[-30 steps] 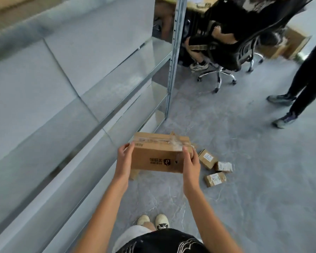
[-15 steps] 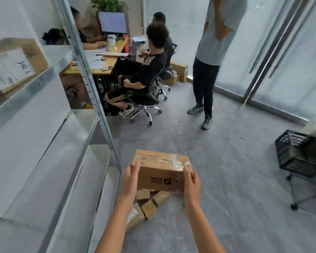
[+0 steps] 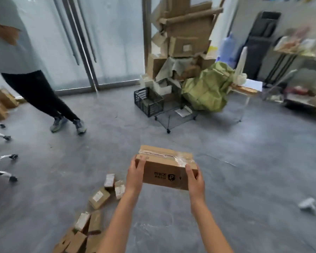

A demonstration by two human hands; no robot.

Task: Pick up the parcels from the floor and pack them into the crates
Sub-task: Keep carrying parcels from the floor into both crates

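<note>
A taped brown cardboard parcel (image 3: 165,168) with a dark logo on its near side is held out in front of me, above the floor. My left hand (image 3: 136,175) grips its left end and my right hand (image 3: 194,179) grips its right end. Several small brown parcels (image 3: 98,197) with white labels lie on the grey floor at lower left, more of them heaped (image 3: 80,232) near the bottom edge. A black plastic crate (image 3: 148,101) stands across the room on a low wire cart (image 3: 173,118) with castors.
A person (image 3: 35,84) in dark trousers stands at the left. Office-chair legs (image 3: 0,157) poke in at the left edge. Behind the crate rise a tall cardboard pile (image 3: 182,42) and a green sack (image 3: 206,88). A small white object (image 3: 306,205) lies on the floor at right.
The view has swung to the right, from the metal shelving and the desk to the room with the crate. Both hands kept hold of the parcel throughout.
</note>
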